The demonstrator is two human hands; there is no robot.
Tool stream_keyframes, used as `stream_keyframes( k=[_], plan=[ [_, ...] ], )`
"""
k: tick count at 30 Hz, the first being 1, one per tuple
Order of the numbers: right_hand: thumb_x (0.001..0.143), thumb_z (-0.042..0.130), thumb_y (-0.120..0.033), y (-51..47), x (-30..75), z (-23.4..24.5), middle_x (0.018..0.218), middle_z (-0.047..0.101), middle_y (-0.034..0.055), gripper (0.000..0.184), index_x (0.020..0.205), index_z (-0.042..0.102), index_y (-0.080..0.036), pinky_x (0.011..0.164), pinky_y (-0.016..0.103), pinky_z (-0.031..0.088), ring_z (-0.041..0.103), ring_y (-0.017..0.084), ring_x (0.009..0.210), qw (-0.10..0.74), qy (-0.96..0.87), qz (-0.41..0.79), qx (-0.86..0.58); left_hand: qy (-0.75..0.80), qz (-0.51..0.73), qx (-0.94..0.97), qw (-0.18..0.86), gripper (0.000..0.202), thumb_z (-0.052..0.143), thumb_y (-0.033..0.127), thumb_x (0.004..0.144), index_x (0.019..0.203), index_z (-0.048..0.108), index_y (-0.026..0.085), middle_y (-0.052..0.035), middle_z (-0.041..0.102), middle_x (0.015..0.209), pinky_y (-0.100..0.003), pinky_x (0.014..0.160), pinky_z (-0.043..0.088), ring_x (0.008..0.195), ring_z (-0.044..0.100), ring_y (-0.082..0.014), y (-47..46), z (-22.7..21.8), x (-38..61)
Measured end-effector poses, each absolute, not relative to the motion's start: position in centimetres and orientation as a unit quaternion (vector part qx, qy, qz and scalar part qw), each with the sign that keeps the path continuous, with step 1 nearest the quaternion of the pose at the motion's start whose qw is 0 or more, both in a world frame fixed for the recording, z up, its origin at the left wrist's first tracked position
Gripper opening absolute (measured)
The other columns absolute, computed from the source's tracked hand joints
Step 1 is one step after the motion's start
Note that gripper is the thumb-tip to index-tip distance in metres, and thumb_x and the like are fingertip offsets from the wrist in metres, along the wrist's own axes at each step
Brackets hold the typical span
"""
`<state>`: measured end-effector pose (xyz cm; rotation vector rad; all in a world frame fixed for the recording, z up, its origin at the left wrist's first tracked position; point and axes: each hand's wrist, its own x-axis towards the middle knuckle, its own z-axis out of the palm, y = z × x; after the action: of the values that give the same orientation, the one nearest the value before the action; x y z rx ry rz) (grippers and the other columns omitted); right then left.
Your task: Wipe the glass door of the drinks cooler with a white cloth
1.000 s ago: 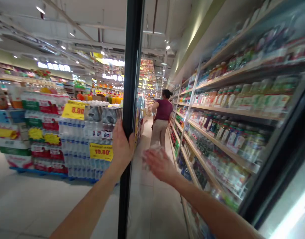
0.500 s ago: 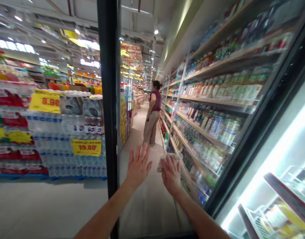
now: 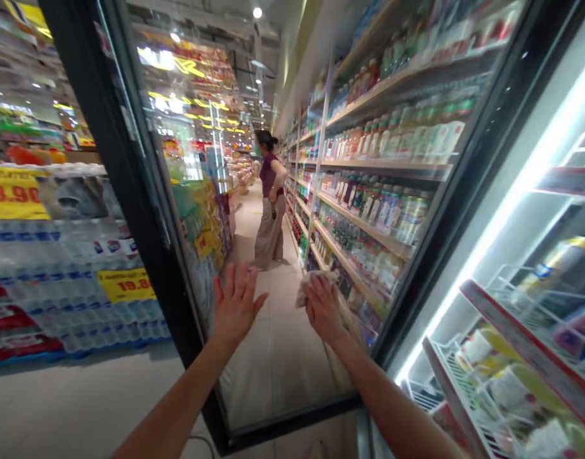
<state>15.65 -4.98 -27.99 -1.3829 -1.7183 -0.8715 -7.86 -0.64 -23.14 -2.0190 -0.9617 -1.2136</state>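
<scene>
Glass door point(image 3: 273, 376), left hand point(image 3: 235, 309) flat (fingers point(image 3: 238, 275) wide)

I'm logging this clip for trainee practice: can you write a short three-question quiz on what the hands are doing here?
1. True or false: the left hand lies flat and open on the glass door.
2. What does the right hand press against the glass? A) a bottle B) a crumpled cloth C) a price tag
3. Where does the person in the maroon top stand?
Key: 1 true; 2 B; 3 in the aisle beside the drink shelves, seen through the glass.
</scene>
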Motion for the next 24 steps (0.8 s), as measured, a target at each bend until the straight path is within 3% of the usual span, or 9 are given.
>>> stream_keyframes(
  k=[4,6,8,12,14,18,24],
  plan=[
    [0.087,0.03,-0.018,-4.4,19.6,-27.1,0.149,0.021,0.0165,0.059,0.145,0.02,-0.017,0.104,0.057,0.029,0.017,0.03,0.139,0.534,-0.444,-0.338,-0.635,-0.367,-0.457,-0.758,0.285,0.078,0.056,0.032,0.084,0.145,0.009,0.022,-0.0155,0.024,0.147,-0.059,0.11,0.01,0.138,0.009,-0.0287,-0.4,-23.3,-7.7],
    [0.087,0.028,-0.018,-4.3,19.5,-26.8,0.15,0.015,0.0176,0.059,0.145,0.016,-0.014,0.105,0.058,0.028,0.013,0.031,0.139,0.567,-0.398,-0.319,-0.646,-0.368,-0.46,-0.755,0.29,0.079,0.056,0.034,0.084,0.146,0.008,0.021,-0.0168,0.023,0.148,-0.061,0.109,0.01,0.138,0.008,-0.0297,-0.3,-23.3,-7.4],
    [0.087,0.031,-0.018,-4.3,17.8,-27.1,0.151,0.016,0.0147,0.059,0.145,0.019,-0.017,0.106,0.056,0.027,0.012,0.03,0.14,0.527,-0.486,-0.312,-0.624,-0.365,-0.461,-0.752,0.299,0.083,0.058,0.038,0.082,0.146,0.008,0.019,-0.0186,0.023,0.147,-0.061,0.109,0.01,0.139,0.008,-0.0304,-0.3,-23.1,-7.3],
    [0.085,0.04,-0.016,-4.6,16.4,-28.6,0.146,0.032,0.0084,0.055,0.139,0.035,-0.026,0.107,0.052,0.028,0.023,0.026,0.138,0.398,-0.663,-0.307,-0.555,-0.364,-0.456,-0.748,0.316,0.087,0.061,0.041,0.08,0.145,0.009,0.017,-0.0206,0.028,0.145,-0.061,0.108,0.013,0.139,0.008,-0.0306,-0.3,-22.8,-7.2],
    [0.086,0.038,-0.018,-4.6,18.4,-28.8,0.146,0.033,0.0107,0.054,0.139,0.034,-0.024,0.105,0.055,0.029,0.024,0.027,0.137,0.454,-0.59,-0.313,-0.589,-0.366,-0.459,-0.748,0.31,0.086,0.061,0.04,0.08,0.145,0.009,0.018,-0.0201,0.029,0.145,-0.061,0.108,0.014,0.139,0.01,-0.0311,-0.3,-22.8,-7.1],
    [0.088,0.03,-0.02,-4.1,20.8,-28.6,0.149,0.019,0.0195,0.057,0.144,0.021,-0.015,0.101,0.064,0.028,0.017,0.035,0.138,0.574,-0.415,-0.318,-0.63,-0.378,-0.465,-0.746,0.29,0.083,0.058,0.037,0.082,0.146,0.008,0.02,-0.0188,0.027,0.146,-0.062,0.108,0.015,0.138,0.012,-0.0326,-0.3,-22.9,-6.9],
    [0.083,0.041,-0.011,-4.8,18.1,-29.4,0.144,0.036,0.0086,0.059,0.139,0.034,-0.027,0.107,0.052,0.03,0.027,0.025,0.136,0.397,-0.672,-0.317,-0.539,-0.374,-0.466,-0.738,0.314,0.082,0.057,0.039,0.083,0.145,0.009,0.019,-0.0178,0.026,0.146,-0.061,0.108,0.017,0.138,0.014,-0.0316,0.3,-23.2,-7.0]
  ],
)
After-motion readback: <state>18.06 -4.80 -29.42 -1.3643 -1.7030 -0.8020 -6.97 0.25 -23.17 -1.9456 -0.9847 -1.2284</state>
